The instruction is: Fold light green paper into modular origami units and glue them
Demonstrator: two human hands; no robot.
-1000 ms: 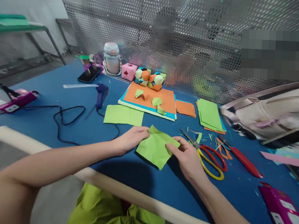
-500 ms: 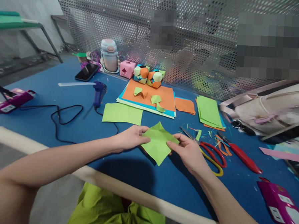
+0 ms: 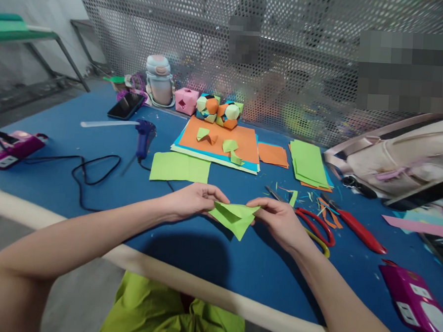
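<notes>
A small lime-green paper square [image 3: 237, 219], folded over at its top into a triangle-like shape, is held just above the blue table. My left hand [image 3: 195, 203] pinches its left corner between thumb and fingers. At the opposite corner my right hand [image 3: 276, 218] grips the paper the same way. Right of that hand lie scissors [image 3: 317, 225] with red and yellow handles, among thin paper scraps. Beyond my left hand a creased green sheet [image 3: 180, 167] lies flat. Folded green and orange pieces [image 3: 232, 149] rest on a stack of coloured sheets [image 3: 245, 138].
A blue glue gun [image 3: 145, 137] with its cord stands at left, near a phone [image 3: 126, 105] and a bottle [image 3: 159, 81]. Paper balls [image 3: 229, 115] sit by the perforated metal panel. At right are a red-handled cutter [image 3: 362, 230], a magenta power strip [image 3: 415, 300] and a bag [image 3: 393, 155].
The green paper was spread out as a diamond; its top corner has now come down over the rest. Both hands still hold the side corners.
</notes>
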